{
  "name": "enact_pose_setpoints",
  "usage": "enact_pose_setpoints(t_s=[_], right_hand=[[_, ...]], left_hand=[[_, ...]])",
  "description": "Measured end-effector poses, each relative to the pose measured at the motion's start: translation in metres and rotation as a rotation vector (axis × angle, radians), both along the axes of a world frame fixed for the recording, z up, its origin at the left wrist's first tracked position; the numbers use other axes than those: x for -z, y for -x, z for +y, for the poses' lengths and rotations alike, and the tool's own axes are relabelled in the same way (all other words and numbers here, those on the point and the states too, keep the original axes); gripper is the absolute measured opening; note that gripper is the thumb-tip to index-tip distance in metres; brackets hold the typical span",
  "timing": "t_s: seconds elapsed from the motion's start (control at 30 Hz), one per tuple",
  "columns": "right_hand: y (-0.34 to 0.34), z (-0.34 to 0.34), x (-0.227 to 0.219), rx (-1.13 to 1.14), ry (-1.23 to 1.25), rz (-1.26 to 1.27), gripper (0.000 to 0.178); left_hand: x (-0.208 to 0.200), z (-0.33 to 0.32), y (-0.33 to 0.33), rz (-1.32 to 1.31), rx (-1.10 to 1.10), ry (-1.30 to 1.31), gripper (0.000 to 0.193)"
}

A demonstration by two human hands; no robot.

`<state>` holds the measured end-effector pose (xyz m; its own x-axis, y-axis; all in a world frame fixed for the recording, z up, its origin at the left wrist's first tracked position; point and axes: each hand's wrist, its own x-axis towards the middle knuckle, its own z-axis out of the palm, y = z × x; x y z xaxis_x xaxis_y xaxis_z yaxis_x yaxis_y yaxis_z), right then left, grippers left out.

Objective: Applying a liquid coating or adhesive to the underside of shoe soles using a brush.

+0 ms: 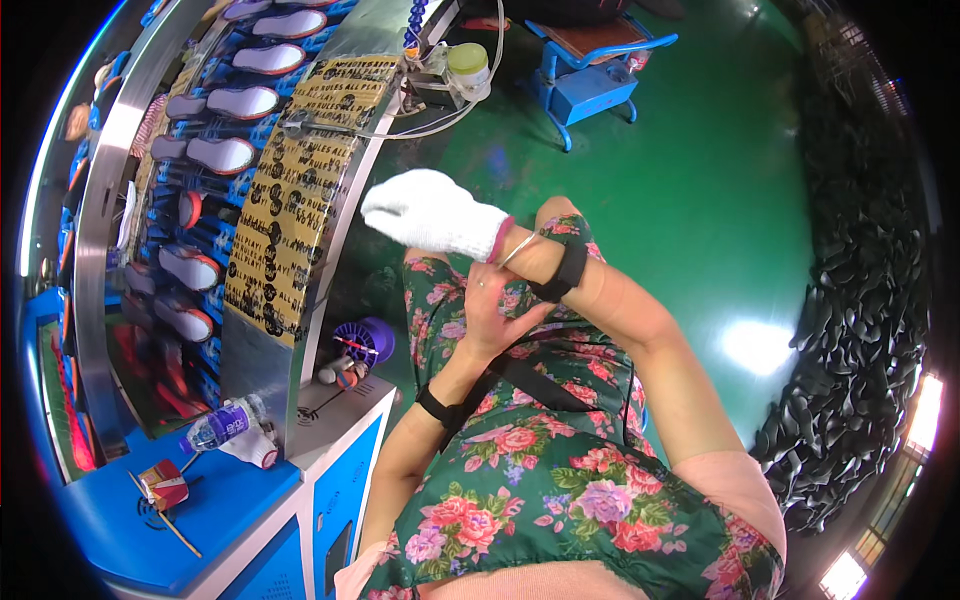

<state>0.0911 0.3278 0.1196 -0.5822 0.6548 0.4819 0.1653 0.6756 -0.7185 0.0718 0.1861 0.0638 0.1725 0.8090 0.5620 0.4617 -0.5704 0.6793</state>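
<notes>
My right hand (428,212) wears a white knitted glove with a dark red cuff edge (504,240). Its fingers are drawn together toward the left, and nothing shows in them. Below the right wrist is my bare left hand (488,312), a ring on it. The left thumb stretches out to the right, apart from the fingers, whose tips are partly hidden beneath the right wrist near the cuff. A thin bracelet (518,248) and a black band (572,272) circle the right wrist and forearm. Another black band (437,408) is on my left wrist.
To the left a machine carries shoe soles (220,155) beside a taped panel (290,210). A bottle (222,426) and small box (163,484) lie on its blue ledge (235,512). A blue stand (590,95) is beyond; black pieces (865,300) are heaped right.
</notes>
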Motion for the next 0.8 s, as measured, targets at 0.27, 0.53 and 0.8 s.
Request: enact_pose_setpoints(t_s=[0.27, 0.53, 0.8], right_hand=[[-0.005, -0.011, 0.000, -0.006, -0.345, -0.456, 0.012], [-0.015, -0.013, 0.040, -0.157, -0.270, -0.810, 0.016], [-0.011, -0.026, 0.066, -0.179, -0.228, -0.631, 0.017]], left_hand=[[-0.014, -0.019, 0.004, -0.192, 0.034, 0.170, 0.028], [-0.057, -0.001, -0.017, 0.044, 0.010, -0.048, 0.051], [-0.047, 0.012, -0.007, 0.210, 0.280, 0.179, 0.057]])
